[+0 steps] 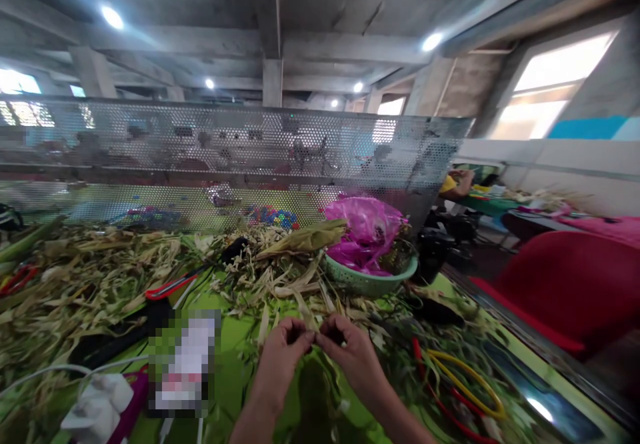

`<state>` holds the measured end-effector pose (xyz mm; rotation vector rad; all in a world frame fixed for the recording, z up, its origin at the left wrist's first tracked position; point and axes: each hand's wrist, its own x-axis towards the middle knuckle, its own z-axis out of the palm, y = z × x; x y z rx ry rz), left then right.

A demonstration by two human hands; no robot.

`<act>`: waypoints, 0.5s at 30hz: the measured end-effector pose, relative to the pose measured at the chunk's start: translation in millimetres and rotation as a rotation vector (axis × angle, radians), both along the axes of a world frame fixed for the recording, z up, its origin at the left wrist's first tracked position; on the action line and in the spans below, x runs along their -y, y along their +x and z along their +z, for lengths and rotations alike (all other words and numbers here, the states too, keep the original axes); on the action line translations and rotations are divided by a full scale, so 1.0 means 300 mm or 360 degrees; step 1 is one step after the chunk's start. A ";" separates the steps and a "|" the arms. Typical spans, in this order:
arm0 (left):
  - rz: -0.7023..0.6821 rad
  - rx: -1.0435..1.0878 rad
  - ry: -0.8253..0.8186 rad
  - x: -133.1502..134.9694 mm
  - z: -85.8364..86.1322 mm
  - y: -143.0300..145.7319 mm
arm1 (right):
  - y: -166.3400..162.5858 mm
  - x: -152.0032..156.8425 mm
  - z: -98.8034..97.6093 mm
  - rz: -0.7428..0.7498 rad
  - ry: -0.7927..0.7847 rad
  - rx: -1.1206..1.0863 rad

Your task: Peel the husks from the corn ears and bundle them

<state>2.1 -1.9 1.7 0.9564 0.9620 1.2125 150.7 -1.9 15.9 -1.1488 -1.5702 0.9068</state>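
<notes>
Both hands are closed into pinches whose fingertips meet near the middle of the table: the left hand (281, 354) and the right hand (353, 354) have thumb and forefingers pressed together on a thin pale leaf strip (309, 321). The strip sits right at the meeting point of the two pinches and runs away from them toward the far side (the part inside the fingers is hidden, so how much is held cannot be told). Its far end reaches the heap of dried leaves (125, 264), which spreads over the far and left parts of the green cover (235, 364) on the table. Just beyond the hands and a little right stands a pale green colander (370, 283) filled with a crumpled pink bag (367, 227), and a large leaf (305, 239) leans across its left rim. To the left, a red-handled tool (170, 287) lies among the leaves, well apart from the hands. A white plug (97, 409) lies at the near left corner. Near the right hand, on the right, red and yellow cables (467, 384) loop over the cover. A perforated screen (225, 144) rises along the table's far edge. A red chair (565, 284) stands at the right, and another person's arm (457, 185) shows far right.
</notes>
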 end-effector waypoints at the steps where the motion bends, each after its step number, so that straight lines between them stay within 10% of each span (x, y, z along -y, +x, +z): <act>1: -0.0005 -0.0023 -0.0003 0.000 -0.006 0.003 | 0.000 -0.001 0.000 0.0014 -0.0025 -0.0023; 15: -0.0046 -0.0507 0.0135 0.022 0.040 -0.017 | -0.004 0.010 0.019 0.0058 -0.0209 -0.0005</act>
